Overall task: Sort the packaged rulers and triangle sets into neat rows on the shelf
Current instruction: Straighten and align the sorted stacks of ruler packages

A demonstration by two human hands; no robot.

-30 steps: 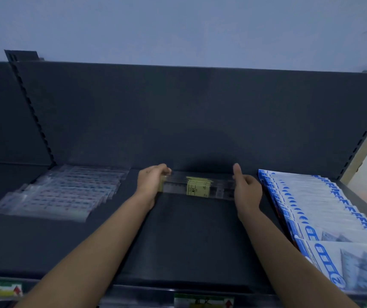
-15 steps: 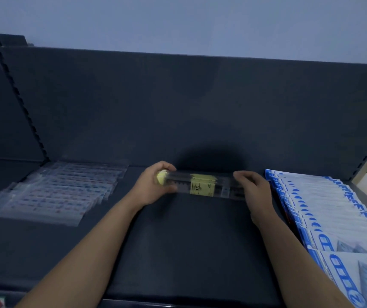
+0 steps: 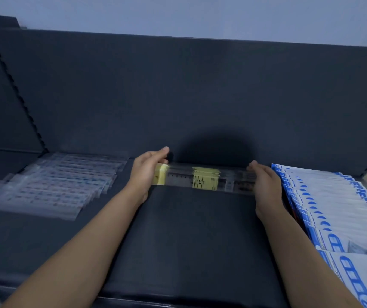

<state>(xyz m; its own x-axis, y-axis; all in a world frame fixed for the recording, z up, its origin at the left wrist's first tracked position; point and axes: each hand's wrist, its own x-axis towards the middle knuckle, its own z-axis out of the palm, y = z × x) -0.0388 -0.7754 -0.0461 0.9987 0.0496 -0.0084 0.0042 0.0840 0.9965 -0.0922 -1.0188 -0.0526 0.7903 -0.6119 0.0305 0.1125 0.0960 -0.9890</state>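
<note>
Clear plastic with yellow labels: a bundle of packaged rulers [image 3: 204, 181] is held crosswise just before the foot of the dark shelf back panel [image 3: 200, 96]. The left hand [image 3: 144, 172] is curled round its yellow end and the right hand [image 3: 264, 183] clasps the other. Fingers cover both tips, and blur hides the print and the count. At the panel's left foot lie clear-sleeved rulers [image 3: 51, 185]; at its right, blue-and-white triangle-set packs [image 3: 333, 207], cut off by the frame.

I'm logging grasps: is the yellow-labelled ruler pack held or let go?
Held: the left hand grips the yellow end of the ruler pack, the right hand the other. Cannot tell whether it touches the shelf.
</note>
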